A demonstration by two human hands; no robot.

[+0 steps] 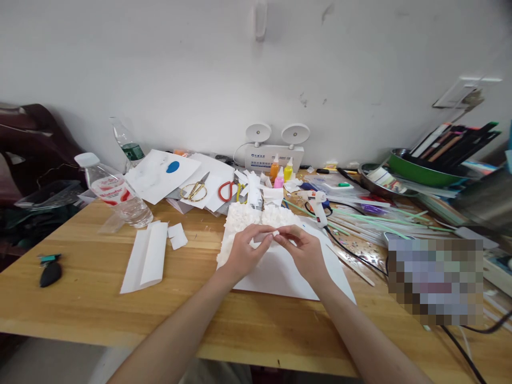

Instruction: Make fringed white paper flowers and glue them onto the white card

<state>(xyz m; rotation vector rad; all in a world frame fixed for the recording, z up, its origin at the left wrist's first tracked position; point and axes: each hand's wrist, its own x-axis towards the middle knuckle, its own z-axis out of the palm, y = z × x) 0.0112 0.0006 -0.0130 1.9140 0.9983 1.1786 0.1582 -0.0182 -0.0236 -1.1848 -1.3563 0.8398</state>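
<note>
Over a large white sheet point(288, 274), my left hand point(250, 248) and my right hand point(302, 248) meet at their fingertips. Between them they pinch a small white piece of crumpled paper point(276, 233). Both hands are closed on it, thumbs and forefingers together. Bumpy white crumpled paper bits point(244, 216) cover the sheet's far and left parts, partly hidden behind my hands. The sheet's near right part is bare and flat. Just right of my right hand stands a white hot glue gun point(318, 207) with a black cord.
Folded white paper point(146, 256) and small paper squares point(178, 236) lie to the left, near a water bottle point(120, 194). Gold-handled scissors point(194, 189), red-handled pliers point(227, 191) and paint bottles point(278, 178) are at the back. Thin sticks point(372, 221) and a green bowl point(424, 169) of markers crowd the right.
</note>
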